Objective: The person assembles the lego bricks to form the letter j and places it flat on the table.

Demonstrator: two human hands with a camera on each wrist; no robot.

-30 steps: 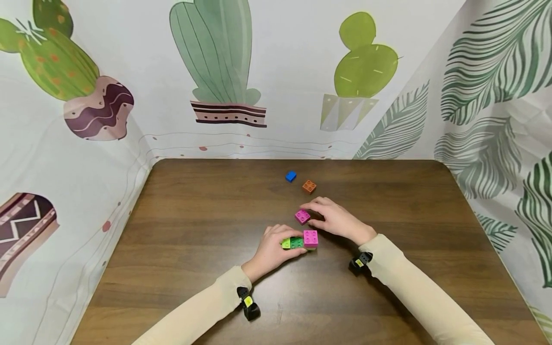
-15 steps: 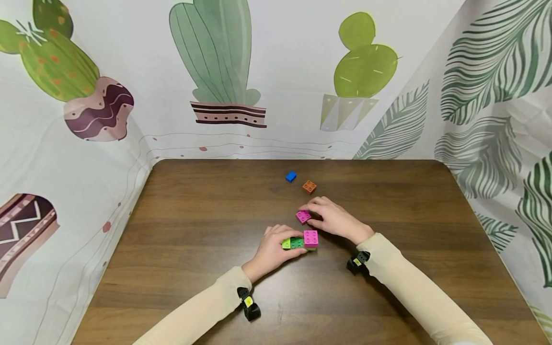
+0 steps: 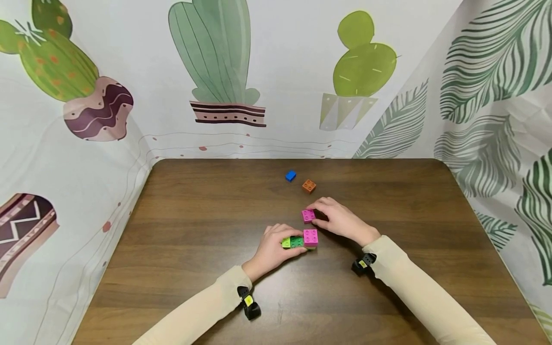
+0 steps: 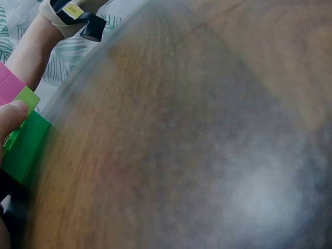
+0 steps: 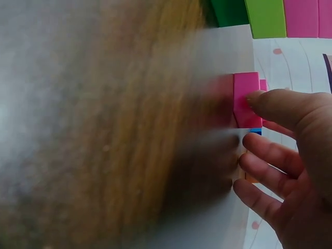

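Near the middle of the table my left hand (image 3: 271, 250) grips a small stack of building bricks (image 3: 296, 242). Dark green forms the stack's base in the left wrist view, with light green (image 4: 28, 98) and pink bricks (image 4: 9, 85) above it. A pink brick (image 3: 310, 237) tops the stack's right end. Just behind, my right hand (image 3: 340, 220) pinches a loose pink brick (image 3: 308, 216) between thumb and fingers. In the right wrist view the thumb presses the side of that pink brick (image 5: 246, 106), which sits on the table; the other fingers are spread below it.
Farther back on the wooden table (image 3: 207, 201) lie a blue brick (image 3: 291, 176) and an orange-brown brick (image 3: 308, 186). A cloth printed with cacti and leaves (image 3: 293, 72) hangs behind the table's far edge and at both sides.
The loose pink brick has slid slightly right and turned squarer under my right hand, whose fingers have closed on it. The left hand and its stack have stayed in place.
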